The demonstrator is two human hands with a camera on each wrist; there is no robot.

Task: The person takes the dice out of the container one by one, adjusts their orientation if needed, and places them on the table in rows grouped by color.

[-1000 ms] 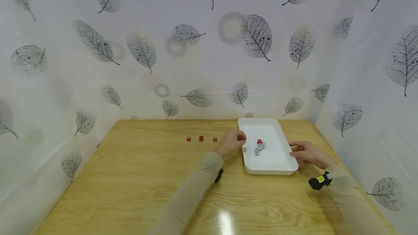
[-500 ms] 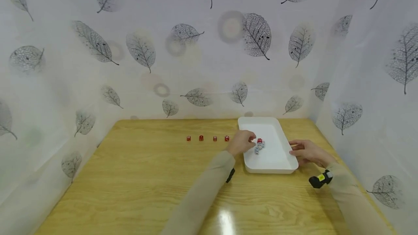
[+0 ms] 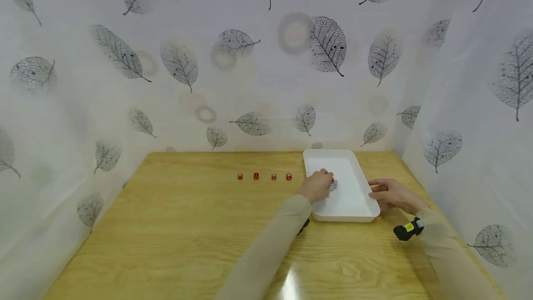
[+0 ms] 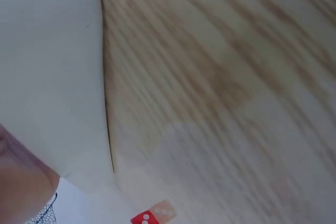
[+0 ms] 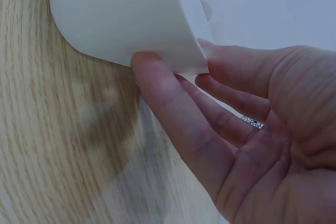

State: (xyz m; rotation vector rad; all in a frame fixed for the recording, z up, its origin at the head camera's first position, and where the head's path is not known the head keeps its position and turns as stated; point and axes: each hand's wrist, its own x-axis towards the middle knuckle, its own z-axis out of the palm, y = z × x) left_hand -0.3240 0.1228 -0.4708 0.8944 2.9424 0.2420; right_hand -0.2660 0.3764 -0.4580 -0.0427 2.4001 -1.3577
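Note:
In the head view, my left hand point(image 3: 317, 185) reaches over the left rim of a white plastic tray point(image 3: 339, 163), fingers curled down at the dice inside. A red die point(image 3: 331, 180) shows beside its fingertips, close to a cluster of white dice point(image 3: 333, 186) partly covered by the hand. What the fingertips touch is hidden, so I cannot tell whether they hold a die. At the tray's right side, my right hand point(image 3: 391, 194) grips the edge; the right wrist view has its fingers point(image 5: 163, 85) against the tray wall point(image 5: 121, 19).
Left of the tray, several red dice point(image 3: 256, 176) stand in a spaced row on the wooden table point(image 3: 187, 226). One red die point(image 4: 144, 217) appears low in the left wrist view. A leaf-patterned curtain point(image 3: 266, 59) surrounds the table's back and sides.
My left hand has moved right, from the tray's left rim onto the dice inside. The rightmost red die of the row has come into view. My right hand stays at the tray.

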